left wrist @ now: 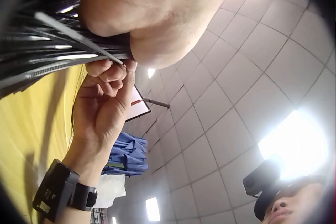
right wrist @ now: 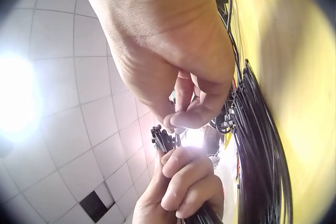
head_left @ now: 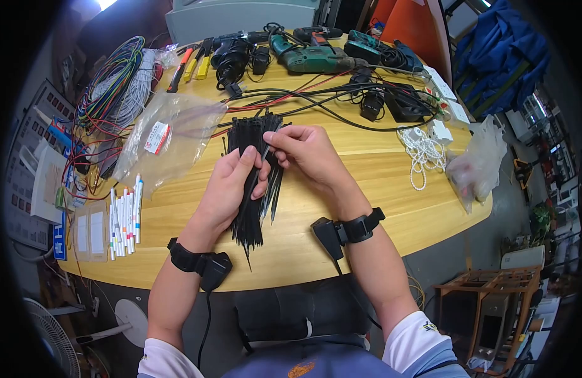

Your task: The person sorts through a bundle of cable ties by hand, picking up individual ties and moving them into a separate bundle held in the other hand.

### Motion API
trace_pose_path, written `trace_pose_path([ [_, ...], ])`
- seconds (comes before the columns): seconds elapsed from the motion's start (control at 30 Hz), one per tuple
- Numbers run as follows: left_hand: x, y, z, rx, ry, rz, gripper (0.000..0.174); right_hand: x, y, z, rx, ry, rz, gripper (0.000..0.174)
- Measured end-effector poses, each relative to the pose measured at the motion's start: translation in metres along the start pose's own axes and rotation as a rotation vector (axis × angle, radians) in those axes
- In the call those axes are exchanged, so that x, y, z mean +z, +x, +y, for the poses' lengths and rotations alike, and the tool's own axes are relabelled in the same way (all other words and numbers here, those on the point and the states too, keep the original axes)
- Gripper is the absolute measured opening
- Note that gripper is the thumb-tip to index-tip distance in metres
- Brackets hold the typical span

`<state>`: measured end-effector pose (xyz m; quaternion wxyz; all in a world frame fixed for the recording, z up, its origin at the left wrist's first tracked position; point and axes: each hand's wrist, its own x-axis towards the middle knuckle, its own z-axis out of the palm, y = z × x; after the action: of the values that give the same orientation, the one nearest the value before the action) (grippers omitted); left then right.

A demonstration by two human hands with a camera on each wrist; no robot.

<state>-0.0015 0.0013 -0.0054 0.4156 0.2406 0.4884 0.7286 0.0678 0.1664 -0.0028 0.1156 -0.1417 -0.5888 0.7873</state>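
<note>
Above the near part of the surface (head_left: 291,255), your left hand (head_left: 224,189) holds a bunch of black cable ties (right wrist: 161,138), with the fingers curled round it. Your right hand (head_left: 310,154) pinches a thin strip (left wrist: 79,39), which I think is one single tie, just beside the left hand. You grip the bunch around its length, I suppose, so that it keeps together while its heads are free for the other hand to reach. More ties (right wrist: 260,155) lie on the surface near it, probably for easy reach. The plastic bag (head_left: 177,157) and the green drill (head_left: 310,61) lie farther away, which perhaps gives you room for working. The held ties look dark and slim, with small block-like heads grouped unevenly at one end. The strip looks greyer and catches the light. How many ties you hold, I cannot tell.
</note>
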Motion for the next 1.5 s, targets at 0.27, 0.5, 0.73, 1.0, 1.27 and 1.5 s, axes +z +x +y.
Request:
trace_pose_path([
  [0.27,0.001,-0.001,0.000,0.001,0.018,-0.040,0.029,-0.004,0.003,0.000,-0.032,0.088,0.055,0.019],
  [0.5,0.000,-0.002,0.001,0.003,0.046,-0.107,0.029,-0.007,0.004,0.002,0.033,0.165,0.014,0.018],
  [0.73,0.001,-0.004,0.003,-0.018,0.025,-0.088,0.032,-0.008,0.002,-0.003,0.005,0.235,-0.079,0.017],
  [1.0,0.010,-0.003,0.010,-0.029,0.009,0.020,0.032,0.003,-0.002,-0.001,-0.044,-0.070,-0.145,0.019],
  [1.27,0.008,-0.003,0.005,-0.024,0.094,0.065,0.032,0.006,-0.001,0.002,-0.075,-0.133,-0.086,0.018],
  [1.5,0.009,-0.004,0.004,0.013,0.118,0.092,0.032,0.007,0.000,0.004,-0.081,-0.142,-0.082,0.019],
])
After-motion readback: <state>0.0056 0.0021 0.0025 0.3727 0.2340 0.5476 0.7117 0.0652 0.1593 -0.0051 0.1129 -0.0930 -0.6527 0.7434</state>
